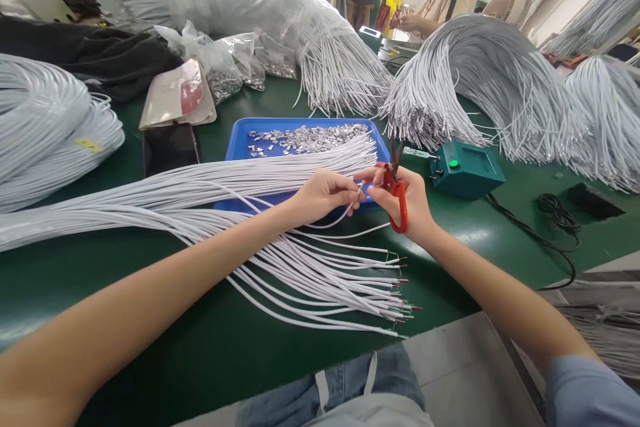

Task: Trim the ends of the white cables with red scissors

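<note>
Pinched in my left hand is the end of a white cable. My right hand has red-handled scissors hooked on it, their dark blades pointing up and away, while its thumb and fingertips reach the cable tip beside my left fingers. Under and behind my hands lies a blue tray with many small metal pieces. One bundle of white cables rests its ends over the tray. Nearer to me, loose white cables fan out on the green table, their ends showing red and green wires.
A green box with a lit green button stands right of the tray, its black cord trailing right. Large cable bundles lie behind. At left are a cable coil and a dark flat object. A person sits across the table.
</note>
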The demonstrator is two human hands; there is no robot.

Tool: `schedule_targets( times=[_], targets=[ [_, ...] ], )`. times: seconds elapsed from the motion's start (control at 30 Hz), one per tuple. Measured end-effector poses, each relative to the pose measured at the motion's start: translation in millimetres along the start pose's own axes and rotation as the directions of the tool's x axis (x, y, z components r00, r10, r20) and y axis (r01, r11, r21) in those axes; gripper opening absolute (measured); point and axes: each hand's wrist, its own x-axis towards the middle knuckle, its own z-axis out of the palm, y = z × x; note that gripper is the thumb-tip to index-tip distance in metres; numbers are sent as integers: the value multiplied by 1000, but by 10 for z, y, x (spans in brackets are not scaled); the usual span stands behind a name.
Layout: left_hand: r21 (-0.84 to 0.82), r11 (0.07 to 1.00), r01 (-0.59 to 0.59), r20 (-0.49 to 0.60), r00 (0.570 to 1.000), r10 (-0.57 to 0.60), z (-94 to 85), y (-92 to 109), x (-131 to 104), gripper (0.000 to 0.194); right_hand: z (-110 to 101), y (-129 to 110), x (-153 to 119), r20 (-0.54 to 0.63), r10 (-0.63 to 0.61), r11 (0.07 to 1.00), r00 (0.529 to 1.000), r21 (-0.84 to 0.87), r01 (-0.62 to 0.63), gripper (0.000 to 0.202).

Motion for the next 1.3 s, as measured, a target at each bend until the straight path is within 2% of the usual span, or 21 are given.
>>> schedule_targets(
  times=[0.1,0.23,0.37,0.53,0.63,0.73,0.87,0.93,0.97,1.03,1.07,1.13,1.2,1.3],
  targets=[
    [2,1000,3,18,1000,-3,4,4,3,44,19,17,6,-3,3,1000,1000,24,-3,18],
    [-21,1000,8,-14,1000,-9,13,13,0,38,25,28,16,-71,25,1000,997,16,-24,21],
    [35,999,-3,-73,997,5,19,1,-12,36,18,23,19,-72,7,999,997,32,-5,21],
    [91,994,68,-177,983,-51,31,-4,-21,34,48,25,-12,-64,-50,998,997,-26,48,19],
    [91,994,66,-216,975,-45,36,14,-16,34,69,32,-37,-36,-73,997,997,-6,73,18],
    [96,994,59,-212,977,-37,29,9,-4,33,37,80,-3,-99,-95,995,991,-32,93,15],
    [189,982,19,-176,984,15,40,-58,-20,29,-112,233,169,-226,-70,974,972,-224,18,8],
    [371,926,-64,-133,984,121,64,-103,-58,23,-194,317,263,-214,-10,940,977,-334,-64,4],
    [487,864,-124,-94,977,193,80,-124,-83,21,-226,353,301,-204,17,920,979,-380,-95,4],
    [694,680,-237,25,951,307,110,-155,-135,19,-270,405,350,-206,41,882,978,-453,-132,8],
    [766,582,-275,93,942,323,124,-164,-159,19,-282,421,364,-225,38,866,974,-479,-145,9],
    [850,428,-306,202,941,270,146,-167,-195,22,-296,434,378,-262,31,851,965,-499,-163,9],
    [889,338,-307,255,948,191,161,-157,-213,23,-307,434,387,-285,35,857,958,-485,-176,9],
    [893,326,-309,286,951,118,182,-135,-221,21,-329,436,404,-302,30,872,953,-459,-173,9]
  ],
)
